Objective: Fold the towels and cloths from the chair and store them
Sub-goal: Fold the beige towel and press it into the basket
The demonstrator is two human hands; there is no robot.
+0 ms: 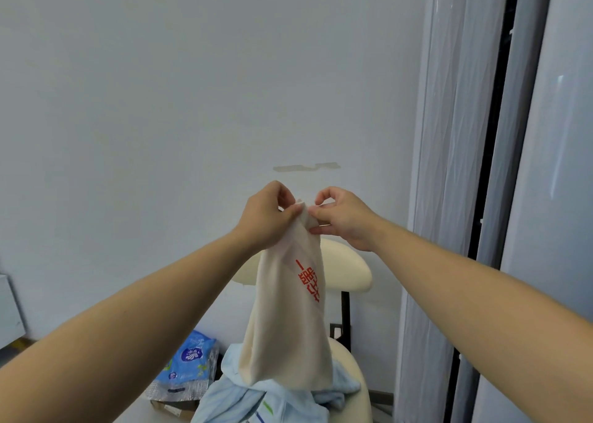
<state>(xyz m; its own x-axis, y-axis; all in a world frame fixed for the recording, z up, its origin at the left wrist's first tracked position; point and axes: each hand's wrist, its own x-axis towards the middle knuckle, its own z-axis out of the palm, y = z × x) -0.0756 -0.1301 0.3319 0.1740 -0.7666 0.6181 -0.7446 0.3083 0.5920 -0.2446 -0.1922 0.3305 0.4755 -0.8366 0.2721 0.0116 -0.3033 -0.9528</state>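
Hands meet just above the middle of the frame, both arms reaching up from the lower corners. The left hand (266,217) pinches the top corner of a cream towel (288,320) between thumb and curled fingers, and the right hand (343,219), touching the same corner from the other side, pinches it too with its fingers bent in. The towel hangs straight down from that shared grip in a long narrow drape, a red printed emblem (308,280) showing on its upper half. Its lower edge reaches a heap of light blue cloths (250,400) piled on the cream seat of a chair (356,377) at the bottom centre; whether towel and heap touch cannot be told. The chair's rounded backrest (348,272) shows behind the towel, on a dark post. Lower left of the heap, a blue printed packet (192,358) leans over a silvery foil bag (179,390). A plain pale wall (160,101) fills the upper left and centre, with a strip-shaped mark (305,167) just above the hands. Pale grey curtains (449,166) hang down the right side of the frame, a dark gap between them.
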